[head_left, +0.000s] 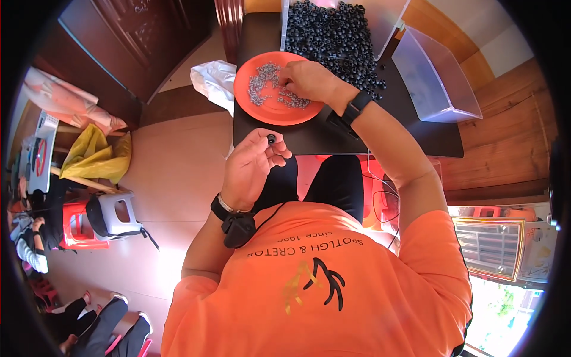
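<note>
My left hand (248,168), palm up in front of the table edge, pinches a small round black part with a hole (271,139) between thumb and fingers. My right hand (309,81) reaches over an orange-red plate (273,117), its fingertips pressed together down among small silvery metal pieces (258,89). Whether a piece is between those fingertips is hidden. The metal pieces lie in loose clusters on the plate. Beyond my right hand, a big heap of similar black parts (330,41) spills from a clear plastic box (386,24) onto the dark table (270,138).
Another clear plastic bin (437,83) stands at the table's right. A white bag (215,83) hangs by the left table edge. Cables (380,184) run down near my right leg. On the left are a grey stool (122,211), a yellow bag (98,156) and other seated people.
</note>
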A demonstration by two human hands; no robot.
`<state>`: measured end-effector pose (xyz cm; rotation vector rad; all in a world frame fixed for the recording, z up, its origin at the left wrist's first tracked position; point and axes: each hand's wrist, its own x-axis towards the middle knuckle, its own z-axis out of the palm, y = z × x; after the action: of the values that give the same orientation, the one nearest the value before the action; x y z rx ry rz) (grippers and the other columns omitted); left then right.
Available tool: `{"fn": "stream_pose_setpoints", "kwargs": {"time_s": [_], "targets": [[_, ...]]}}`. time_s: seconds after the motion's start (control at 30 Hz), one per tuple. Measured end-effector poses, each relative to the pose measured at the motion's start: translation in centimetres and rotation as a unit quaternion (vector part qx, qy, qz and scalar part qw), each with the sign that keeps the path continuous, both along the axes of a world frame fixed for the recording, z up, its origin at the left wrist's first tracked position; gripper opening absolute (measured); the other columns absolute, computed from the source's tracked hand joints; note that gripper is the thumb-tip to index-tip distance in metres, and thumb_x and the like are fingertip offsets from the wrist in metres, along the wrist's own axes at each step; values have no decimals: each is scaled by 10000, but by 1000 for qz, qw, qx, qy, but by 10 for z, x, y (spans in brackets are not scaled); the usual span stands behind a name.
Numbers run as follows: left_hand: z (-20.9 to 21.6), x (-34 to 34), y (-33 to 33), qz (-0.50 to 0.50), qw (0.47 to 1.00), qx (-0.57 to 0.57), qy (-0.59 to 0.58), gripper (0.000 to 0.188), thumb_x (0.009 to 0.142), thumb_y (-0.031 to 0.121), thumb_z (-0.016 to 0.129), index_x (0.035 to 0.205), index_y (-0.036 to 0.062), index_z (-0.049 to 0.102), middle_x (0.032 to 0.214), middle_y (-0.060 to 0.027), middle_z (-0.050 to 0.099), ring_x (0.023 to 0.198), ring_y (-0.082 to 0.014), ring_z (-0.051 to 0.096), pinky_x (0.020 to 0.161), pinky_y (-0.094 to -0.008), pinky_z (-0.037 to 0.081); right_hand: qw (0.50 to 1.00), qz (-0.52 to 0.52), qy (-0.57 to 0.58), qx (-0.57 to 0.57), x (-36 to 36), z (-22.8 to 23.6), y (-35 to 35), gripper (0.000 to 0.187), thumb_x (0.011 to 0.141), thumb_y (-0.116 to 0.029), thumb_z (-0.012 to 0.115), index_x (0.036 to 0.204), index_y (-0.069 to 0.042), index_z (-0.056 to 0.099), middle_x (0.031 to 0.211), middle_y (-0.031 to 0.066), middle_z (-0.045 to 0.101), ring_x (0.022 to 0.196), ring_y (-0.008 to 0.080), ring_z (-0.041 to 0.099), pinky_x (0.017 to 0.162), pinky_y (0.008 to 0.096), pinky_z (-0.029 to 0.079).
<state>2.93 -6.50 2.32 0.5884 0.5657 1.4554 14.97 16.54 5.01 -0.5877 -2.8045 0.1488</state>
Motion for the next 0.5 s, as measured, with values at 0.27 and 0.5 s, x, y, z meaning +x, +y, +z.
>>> {"fn": "stream_pose_setpoints", "kwargs": {"time_s": [0.27, 0.5], "targets": [[8, 9, -1, -12, 999, 4, 32, 244, 975, 226, 430, 1047, 22, 544, 974, -89, 567, 932, -231, 582, 811, -338, 445, 993, -59, -19, -102, -3, 19, 3, 151, 784, -112, 654, 918, -53, 690, 844, 106, 682, 801, 237, 659, 709, 338, 508], [20, 11, 2, -9, 999, 44, 8, 247, 970, 234, 459, 1072, 29, 550, 995, -77, 582, 925, -218, 604, 805, -328, 460, 797, -5, 274, -538, 46, 57, -59, 191, 937, -77, 544, 1068, 0, 659, 903, 26, 650, 817, 104, 588, 781, 257, 485]]}}
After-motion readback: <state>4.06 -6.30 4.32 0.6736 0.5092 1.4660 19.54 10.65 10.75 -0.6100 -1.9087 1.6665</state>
